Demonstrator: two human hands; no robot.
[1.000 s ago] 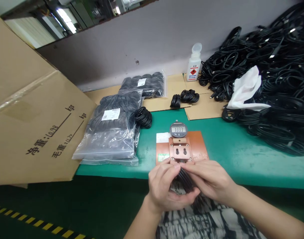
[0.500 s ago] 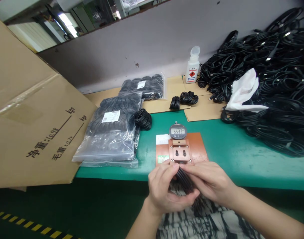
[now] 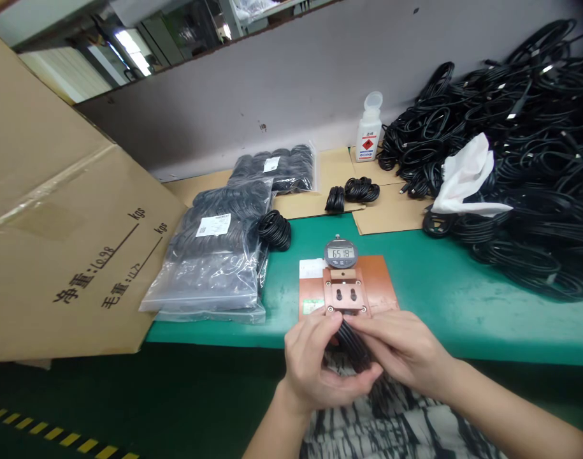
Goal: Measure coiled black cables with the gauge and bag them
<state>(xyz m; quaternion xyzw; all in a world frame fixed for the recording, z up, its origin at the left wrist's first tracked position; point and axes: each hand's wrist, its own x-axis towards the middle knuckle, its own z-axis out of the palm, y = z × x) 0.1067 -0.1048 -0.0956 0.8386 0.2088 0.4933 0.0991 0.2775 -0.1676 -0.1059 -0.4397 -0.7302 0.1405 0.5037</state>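
Left hand (image 3: 305, 366): curled round the black cable coil (image 3: 352, 347), pinching its far end.
Right hand (image 3: 406, 347): bunched from the right, fingertips meeting the left's at the near edge of the copper-coloured fixture (image 3: 346, 303).
Coil: tilted between both hands.
Gauge reading: uneven finger pressure could skew the gauge (image 3: 341, 253), just beyond the hands.
Fixture shift: a hard push might slide it on the counter (image 3: 444, 287), if unfixed; I cannot tell.
Coil turns: might spring loose if the left grip eases; no tie shows.
Cable end: hidden by fingertips, so its contact with the fixture is unclear.
Digits: look like 6518; decimal point too small.
Cable heap (image 3: 525, 153): right of the hands, cut off by the frame.
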